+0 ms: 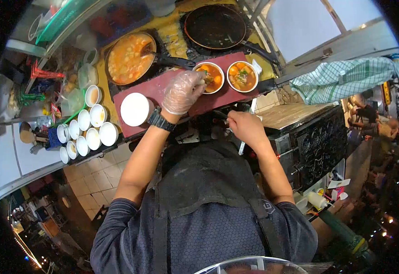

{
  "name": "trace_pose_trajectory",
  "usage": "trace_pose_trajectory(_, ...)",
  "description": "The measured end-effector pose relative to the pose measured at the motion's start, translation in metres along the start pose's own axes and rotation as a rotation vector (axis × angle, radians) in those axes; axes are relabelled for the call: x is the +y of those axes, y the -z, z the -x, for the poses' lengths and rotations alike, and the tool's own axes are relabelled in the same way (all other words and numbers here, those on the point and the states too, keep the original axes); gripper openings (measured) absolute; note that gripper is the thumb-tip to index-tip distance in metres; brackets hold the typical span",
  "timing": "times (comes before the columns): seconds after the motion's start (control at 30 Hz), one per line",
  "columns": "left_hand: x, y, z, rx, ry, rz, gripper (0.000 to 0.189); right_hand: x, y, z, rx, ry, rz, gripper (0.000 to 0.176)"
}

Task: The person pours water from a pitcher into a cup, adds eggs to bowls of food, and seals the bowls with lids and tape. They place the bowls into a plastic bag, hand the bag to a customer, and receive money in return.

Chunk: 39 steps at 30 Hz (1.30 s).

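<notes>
My left hand (182,92), in a clear plastic glove, reaches over the near left edge of a white bowl of red soup (214,76). Its fingers are bunched together above the soup, and what they hold, if anything, is too small to make out. My bare right hand (246,128) is closed on a dark handle at the counter's front edge, below a second filled bowl (242,76). The rest of that object is unclear. A white bowl (134,109) stands on the red board (199,106) left of my gloved hand.
A pan of orange stew (130,58) with a ladle in it sits behind the board, and a dark, nearly empty pan (215,27) is beyond. Several small white bowls (83,119) stand at left. A checked cloth (341,77) hangs at right above a wooden surface (295,116).
</notes>
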<state>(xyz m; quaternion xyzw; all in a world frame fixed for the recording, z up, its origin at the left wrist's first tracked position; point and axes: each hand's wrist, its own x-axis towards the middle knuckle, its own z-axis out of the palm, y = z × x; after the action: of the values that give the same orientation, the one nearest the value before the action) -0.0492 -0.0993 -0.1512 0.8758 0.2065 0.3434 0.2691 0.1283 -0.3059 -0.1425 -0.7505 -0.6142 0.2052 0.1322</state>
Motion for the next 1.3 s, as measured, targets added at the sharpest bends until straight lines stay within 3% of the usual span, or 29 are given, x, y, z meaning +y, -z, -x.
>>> trace_pose_trajectory(0.13,0.004,0.0,-0.021,-0.233,0.084,-0.232,0.028,0.009,-0.008,0.01,-0.011,-0.031,-0.039,0.016)
trace_pose_trajectory(0.43,-0.009,-0.008,-0.022,-0.303,0.106,-0.189,0.019,0.021,-0.007,0.018,-0.066,-0.099,-0.038,0.018)
trace_pose_trajectory(0.67,-0.012,-0.004,-0.022,-0.247,0.058,-0.231,0.018,0.022,-0.008,0.015,-0.079,-0.108,-0.045,0.019)
trace_pose_trajectory(0.73,-0.014,-0.003,-0.016,-0.099,0.003,-0.086,0.017,0.024,-0.009,0.015,-0.074,-0.108,-0.056,0.019)
trace_pose_trajectory(0.87,-0.013,0.0,-0.012,-0.192,0.041,-0.027,0.017,0.028,-0.012,0.014,-0.072,-0.104,-0.053,0.02)
trace_pose_trajectory(0.93,-0.012,-0.007,-0.004,-0.1,-0.031,-0.088,0.018,0.027,-0.011,0.013,-0.079,-0.104,-0.052,0.02)
trace_pose_trajectory(1.03,-0.018,-0.014,0.004,-0.125,-0.087,-0.255,0.026,0.026,-0.009,0.011,-0.095,-0.105,-0.035,0.021)
trace_pose_trajectory(1.3,-0.017,-0.021,0.008,-0.095,-0.056,-0.179,0.022,0.031,-0.013,0.008,-0.075,-0.101,-0.059,0.021)
